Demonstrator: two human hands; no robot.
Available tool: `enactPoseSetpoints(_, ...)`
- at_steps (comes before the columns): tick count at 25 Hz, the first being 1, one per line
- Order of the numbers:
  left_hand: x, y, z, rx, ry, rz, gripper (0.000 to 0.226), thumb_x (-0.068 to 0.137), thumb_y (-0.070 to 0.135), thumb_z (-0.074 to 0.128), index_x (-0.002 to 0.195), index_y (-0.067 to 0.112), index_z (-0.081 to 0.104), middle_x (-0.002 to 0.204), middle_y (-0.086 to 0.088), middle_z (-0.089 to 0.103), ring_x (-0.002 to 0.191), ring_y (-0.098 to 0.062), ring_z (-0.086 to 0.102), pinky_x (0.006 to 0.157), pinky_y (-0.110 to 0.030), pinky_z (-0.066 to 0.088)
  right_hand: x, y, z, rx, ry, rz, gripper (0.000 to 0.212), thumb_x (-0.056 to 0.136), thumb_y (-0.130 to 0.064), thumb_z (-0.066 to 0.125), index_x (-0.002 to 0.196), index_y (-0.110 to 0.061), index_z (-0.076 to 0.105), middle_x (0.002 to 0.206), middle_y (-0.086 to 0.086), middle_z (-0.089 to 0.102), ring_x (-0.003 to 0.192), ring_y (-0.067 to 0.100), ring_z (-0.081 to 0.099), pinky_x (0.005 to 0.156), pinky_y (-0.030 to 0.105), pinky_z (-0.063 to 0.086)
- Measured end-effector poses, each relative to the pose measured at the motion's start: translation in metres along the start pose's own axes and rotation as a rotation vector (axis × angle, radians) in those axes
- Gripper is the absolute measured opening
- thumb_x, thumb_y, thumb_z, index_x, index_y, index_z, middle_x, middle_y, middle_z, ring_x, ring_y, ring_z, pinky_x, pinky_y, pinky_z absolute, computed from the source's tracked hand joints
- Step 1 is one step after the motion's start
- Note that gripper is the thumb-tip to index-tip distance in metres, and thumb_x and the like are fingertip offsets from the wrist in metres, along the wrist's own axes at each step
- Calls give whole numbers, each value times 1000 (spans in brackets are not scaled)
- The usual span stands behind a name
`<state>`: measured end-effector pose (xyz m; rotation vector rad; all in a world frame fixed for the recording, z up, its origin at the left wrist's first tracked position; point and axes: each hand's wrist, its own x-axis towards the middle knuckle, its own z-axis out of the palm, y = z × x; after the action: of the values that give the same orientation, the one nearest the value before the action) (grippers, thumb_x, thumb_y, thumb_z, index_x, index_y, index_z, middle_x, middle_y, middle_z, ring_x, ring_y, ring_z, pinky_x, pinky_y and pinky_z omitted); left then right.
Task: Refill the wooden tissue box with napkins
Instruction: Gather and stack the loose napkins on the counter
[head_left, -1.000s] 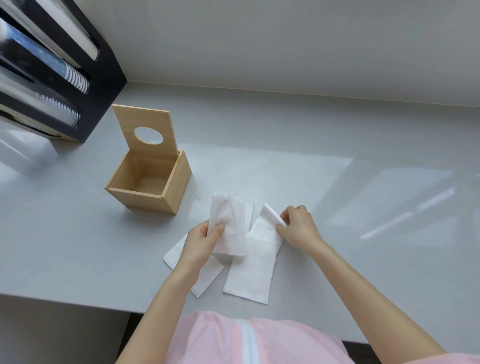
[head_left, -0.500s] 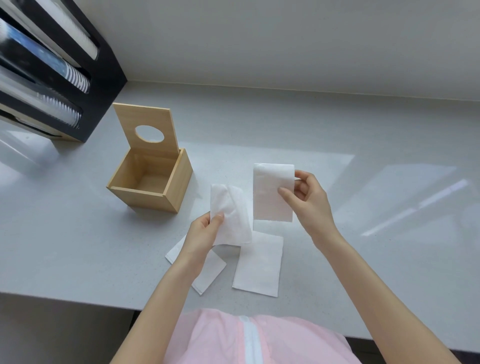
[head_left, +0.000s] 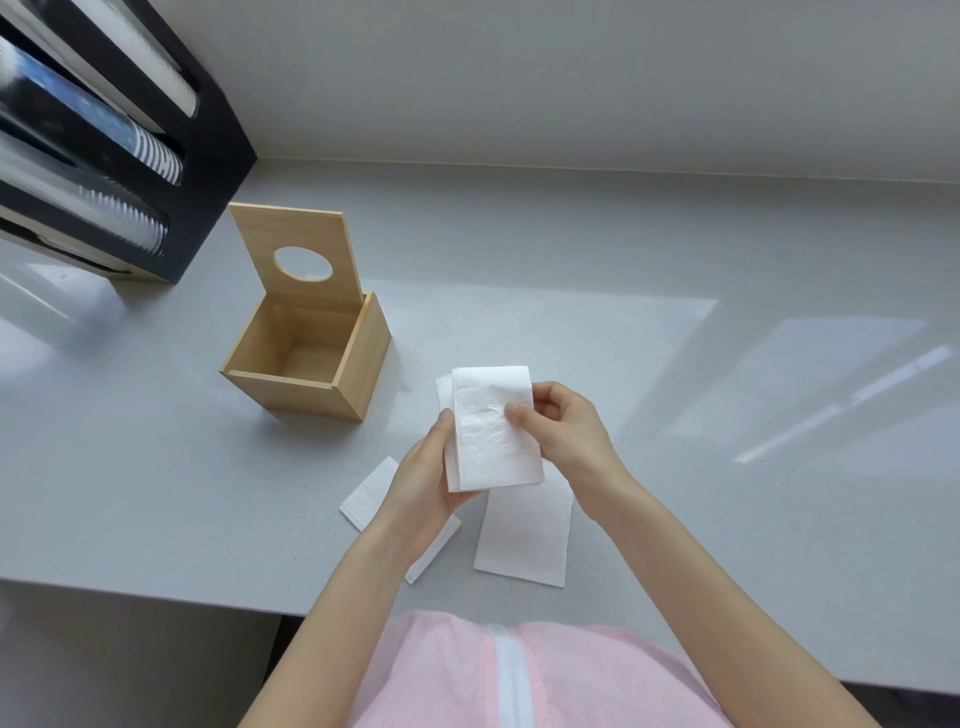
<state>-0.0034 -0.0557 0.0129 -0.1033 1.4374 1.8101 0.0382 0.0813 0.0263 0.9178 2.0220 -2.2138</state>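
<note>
Both hands have come together since half a second ago, so the two napkins once held apart now overlap as one stack of napkins (head_left: 491, 428). Left hand (head_left: 431, 483) grips the stack's left edge from beneath, thumb along the side; right hand (head_left: 558, 434) pinches its right edge, thumb on top. Beyond the left hand, up and to the left, the wooden tissue box (head_left: 332, 387) stands with nothing inside and its lid (head_left: 296, 249) raised upright. Under the left wrist lies a loose napkin (head_left: 369, 499); below the right hand, another napkin (head_left: 524, 540) lies flat on the grey counter (head_left: 675, 260).
</note>
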Motion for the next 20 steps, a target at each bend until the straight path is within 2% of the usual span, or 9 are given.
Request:
enactPoseSetpoints(4,0,-5,1,-53,-24,-29,40,97,38,26,115,24,59,108,0,69,93,-10,67,76,-29,53,0,3,1,-33,22,14,14,87,-12,58,101,-13,59,98,3,63,87,16,59,68,21,46)
enactPoseSetpoints(8,-1,-8,3,-38,-48,-16,34,97,32,32,104,22,63,93,5,74,85,-7,69,70,-23,57,0,2,0,-40,23,26,16,86,-13,59,103,-12,60,97,2,64,85,15,61,67,20,47)
enactPoseSetpoints(11,-3,-9,3,-3,-38,8,31,96,28,36,107,17,63,91,4,74,85,-6,69,70,-22,56,0,2,0,-102,45,-7,14,86,-14,59,100,-14,59,91,-3,61,79,11,59,65,16,45)
enactPoseSetpoints(17,-3,-13,5,73,7,12,21,95,20,43,101,19,63,85,6,72,75,-4,69,61,-18,55,0,12,4,-176,88,-33,8,85,-15,59,93,-16,57,94,-1,62,89,17,59,78,27,46)
enactPoseSetpoints(20,-6,-14,3,85,56,5,22,96,18,41,97,19,62,88,3,70,72,-4,69,61,-18,56,1,15,1,-176,79,-25,4,86,-17,59,89,-18,56,86,-5,61,88,18,61,84,33,51)
